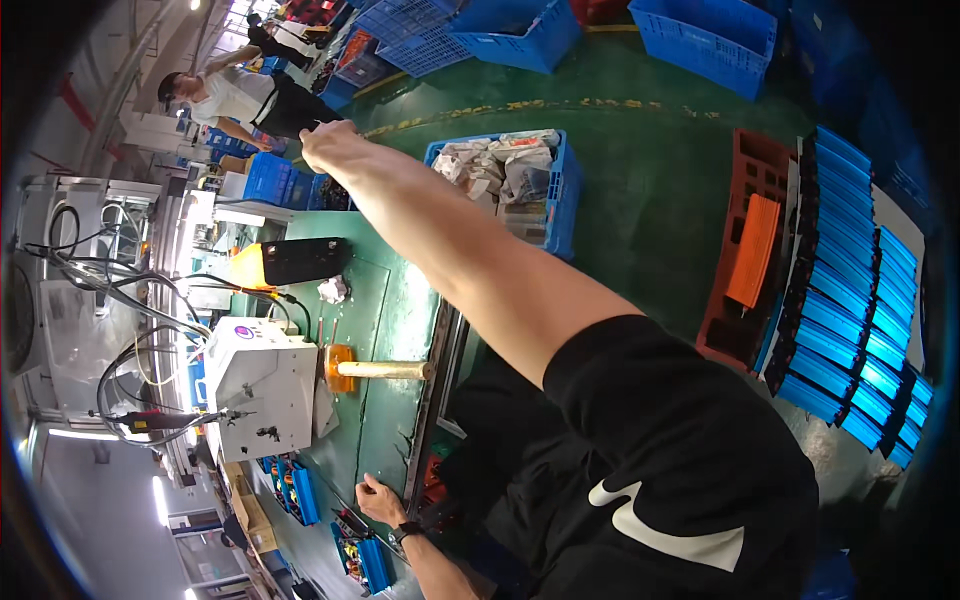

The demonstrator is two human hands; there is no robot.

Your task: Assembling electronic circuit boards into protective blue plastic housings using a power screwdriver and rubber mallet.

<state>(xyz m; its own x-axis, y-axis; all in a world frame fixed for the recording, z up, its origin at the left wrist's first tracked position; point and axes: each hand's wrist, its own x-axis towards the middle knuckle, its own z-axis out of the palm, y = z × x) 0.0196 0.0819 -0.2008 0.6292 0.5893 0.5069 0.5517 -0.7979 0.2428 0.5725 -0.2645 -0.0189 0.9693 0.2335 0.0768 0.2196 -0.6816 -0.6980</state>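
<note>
My right hand is stretched far out over the green workbench, its fingers closed; whether it pinches anything is too small to tell. It hovers near a blue crate full of grey and white packets on the floor. My left hand, with a dark watch on the wrist, rests curled on the bench's metal front edge and holds nothing. Between the hands, an orange-headed mallet with a wooden handle lies on the bench beside a white box-shaped machine.
A black and orange device and crumpled paper lie further along the bench. Small blue bins of parts sit near my left hand. On the floor stand a red tray and rows of blue trays. A co-worker stands beyond.
</note>
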